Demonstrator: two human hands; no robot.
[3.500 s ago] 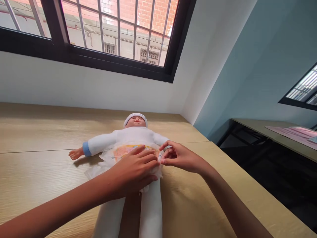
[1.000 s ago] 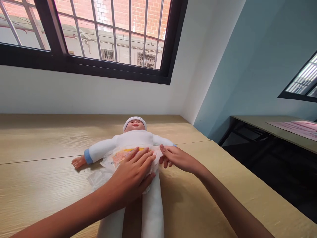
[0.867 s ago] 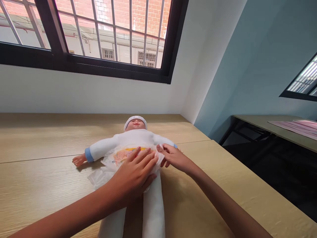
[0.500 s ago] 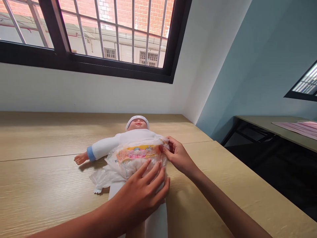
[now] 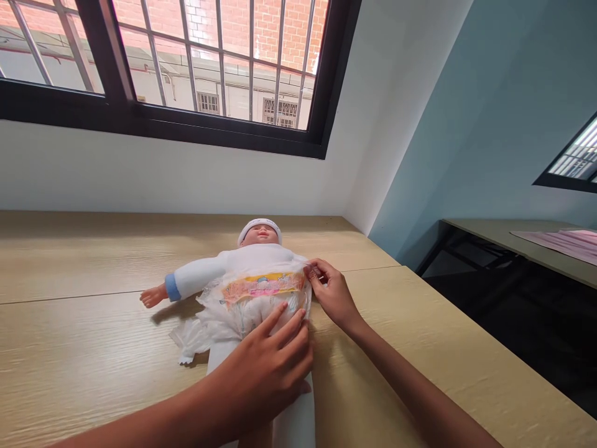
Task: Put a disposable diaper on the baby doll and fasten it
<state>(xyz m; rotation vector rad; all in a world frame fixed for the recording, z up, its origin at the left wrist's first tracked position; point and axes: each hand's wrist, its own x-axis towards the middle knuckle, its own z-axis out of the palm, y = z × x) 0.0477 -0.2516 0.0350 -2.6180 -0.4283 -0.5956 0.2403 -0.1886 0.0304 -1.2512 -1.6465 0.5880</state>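
Observation:
A baby doll (image 5: 261, 254) in a white top with a blue cuff and a white cap lies on its back, head away from me. Around its middle is a white diaper (image 5: 263, 285) with a yellow, orange and pink printed band. The diaper's left wing (image 5: 189, 339) spreads out loose on the tabletop. My left hand (image 5: 275, 364) rests on the diaper's lower front, fingers stretched and a little apart. At the diaper's upper right edge, my right hand (image 5: 333, 292) pinches the thin side material between thumb and fingers. The doll's right-side arm is hidden.
The wooden table (image 5: 84, 342) has a seam across it and meets the wall below a barred window (image 5: 224, 68). A second table (image 5: 504, 233) with pink cloth (image 5: 559, 244) stands at the right, beyond a dark gap.
My right hand has shifted slightly and draws the diaper's edge into a narrower pinch. My left hand's fingers have drawn in slightly on the front. The doll lies as before.

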